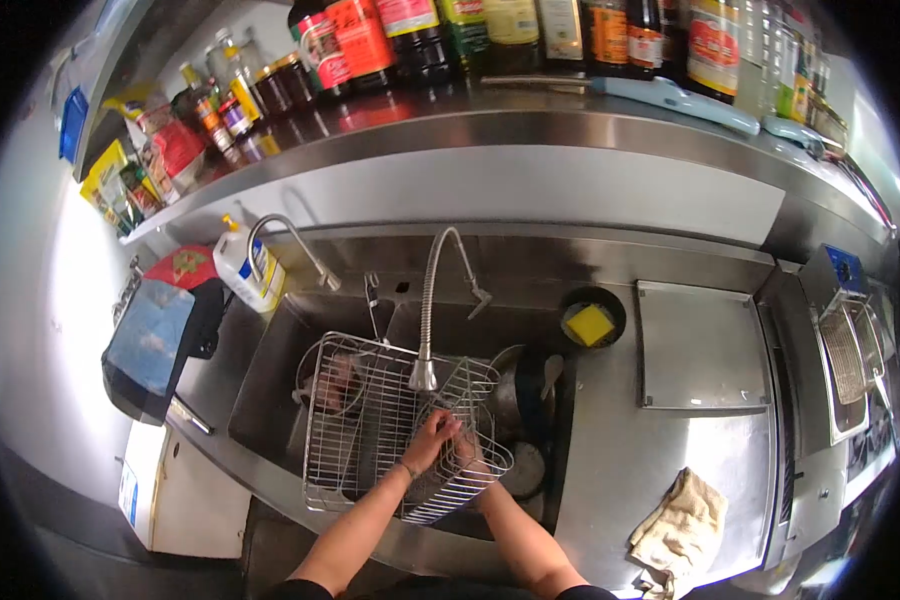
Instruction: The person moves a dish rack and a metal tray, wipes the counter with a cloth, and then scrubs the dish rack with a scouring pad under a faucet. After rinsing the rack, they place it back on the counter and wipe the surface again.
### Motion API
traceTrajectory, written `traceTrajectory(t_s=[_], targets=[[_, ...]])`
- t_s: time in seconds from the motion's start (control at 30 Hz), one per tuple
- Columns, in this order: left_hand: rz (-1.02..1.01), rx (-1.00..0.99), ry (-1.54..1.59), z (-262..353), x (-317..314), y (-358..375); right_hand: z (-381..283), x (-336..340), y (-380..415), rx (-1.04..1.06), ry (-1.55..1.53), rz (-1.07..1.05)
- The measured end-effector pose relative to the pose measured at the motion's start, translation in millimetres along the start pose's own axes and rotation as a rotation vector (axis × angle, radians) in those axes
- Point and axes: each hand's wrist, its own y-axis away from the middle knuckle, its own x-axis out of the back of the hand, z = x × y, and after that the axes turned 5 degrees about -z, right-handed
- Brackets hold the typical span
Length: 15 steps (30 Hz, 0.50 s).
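Observation:
A wire dish rack (pixel 365 430) with a narrower side basket (pixel 475 485) lies across the sink. My left hand (pixel 432 440) is at the side basket, its fingers bent and closed near the wires. Whatever those fingers hold, if anything, is too small to make out. Close beside it, my right hand (pixel 468 450) is partly covered by the basket wires, and its fingers are mostly hidden. Just above both hands hangs the spray head (pixel 423 375) of a flexible tap.
In the sink's left basin (pixel 270 365), a strainer (pixel 332 385) with reddish contents sits partly under the rack. Pots (pixel 520 390) fill the right side. A bowl with a yellow sponge (pixel 590 325) and a cloth (pixel 680 530) lie on the counter. Bottles (pixel 510 25) line the shelf.

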Motion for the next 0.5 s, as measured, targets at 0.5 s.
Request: traceTrajectory(t_s=[0.5], targets=[[0.436, 0.186, 0.689, 8.1, 30.0, -18.5, -101.2, 95.8, -2.7, -0.599, -0.9, 0.1]])
